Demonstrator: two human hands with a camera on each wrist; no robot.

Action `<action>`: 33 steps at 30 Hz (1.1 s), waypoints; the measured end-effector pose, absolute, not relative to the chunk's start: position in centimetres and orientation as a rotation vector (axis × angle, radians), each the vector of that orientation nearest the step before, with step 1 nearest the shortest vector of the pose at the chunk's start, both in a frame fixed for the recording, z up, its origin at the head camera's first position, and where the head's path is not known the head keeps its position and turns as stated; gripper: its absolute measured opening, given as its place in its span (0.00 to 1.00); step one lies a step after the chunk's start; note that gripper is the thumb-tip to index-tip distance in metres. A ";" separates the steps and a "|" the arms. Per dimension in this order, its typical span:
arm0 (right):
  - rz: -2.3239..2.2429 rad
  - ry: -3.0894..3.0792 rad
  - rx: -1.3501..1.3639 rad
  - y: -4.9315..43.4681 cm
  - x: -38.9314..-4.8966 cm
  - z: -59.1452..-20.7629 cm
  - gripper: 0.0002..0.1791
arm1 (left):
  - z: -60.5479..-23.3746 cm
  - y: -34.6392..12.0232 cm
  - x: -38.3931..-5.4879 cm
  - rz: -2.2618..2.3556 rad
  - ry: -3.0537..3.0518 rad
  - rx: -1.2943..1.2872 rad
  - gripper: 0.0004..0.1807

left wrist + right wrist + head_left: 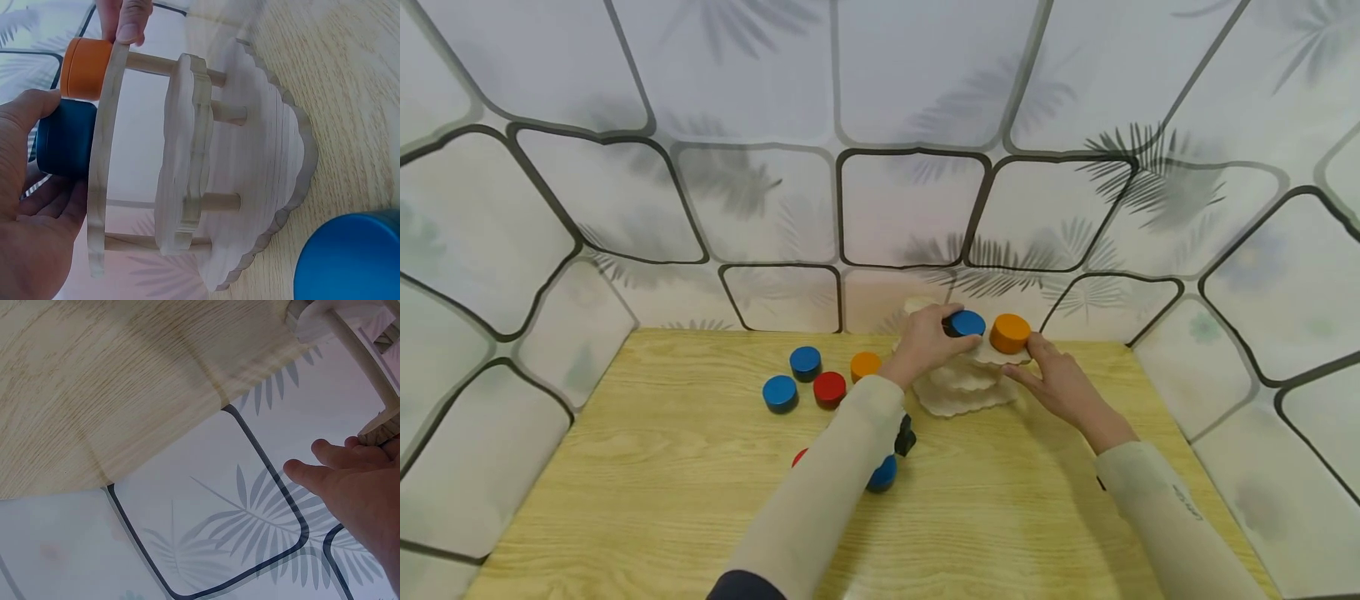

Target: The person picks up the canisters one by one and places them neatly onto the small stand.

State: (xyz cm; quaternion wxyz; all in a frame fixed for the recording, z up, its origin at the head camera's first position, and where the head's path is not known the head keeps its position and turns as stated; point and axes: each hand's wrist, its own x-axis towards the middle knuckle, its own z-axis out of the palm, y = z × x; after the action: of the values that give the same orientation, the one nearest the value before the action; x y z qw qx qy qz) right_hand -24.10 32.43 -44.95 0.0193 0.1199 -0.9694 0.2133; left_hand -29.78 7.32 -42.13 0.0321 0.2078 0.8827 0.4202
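Note:
A pale wooden tiered stand [181, 156] with scalloped boards and round posts stands on the table near the wall. My left hand [922, 340] holds a blue round tin [65, 139] on the top board, thumb on one side and fingers curled round the other. Beside it on the same board sits an orange round tin [1011, 333]. At the right end of that board, my right hand [1063, 383] grips the edge between thumb and fingers. In the right wrist view its fingertips [297, 472] reach past the board's edge.
Left of the stand on the wood-grain table [685, 467] are blue tins [780, 393], a red tin [830, 390] and another orange tin [865, 365]. The left sleeve partly covers a second red tin [801, 457] and a nearer blue tin [883, 475]. A patterned wall [910, 208] closes the back.

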 end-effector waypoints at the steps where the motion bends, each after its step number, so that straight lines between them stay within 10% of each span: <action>1: 0.664 -3.008 0.372 32.4 -24.1 -44.9 0.29 | -42.1 7.3 -29.8 1.295 2.716 0.641 0.38; 33: 0.698 -2.996 0.388 32.3 -24.1 -45.0 0.28 | -41.9 8.1 -29.9 1.305 2.673 0.692 0.38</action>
State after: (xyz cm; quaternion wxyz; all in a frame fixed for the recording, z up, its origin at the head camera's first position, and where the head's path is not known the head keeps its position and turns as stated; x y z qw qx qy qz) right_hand -24.06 32.30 -45.00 0.0206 0.1251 -0.9661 0.2250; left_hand -29.91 8.12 -41.91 0.0439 0.2265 0.8744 0.4268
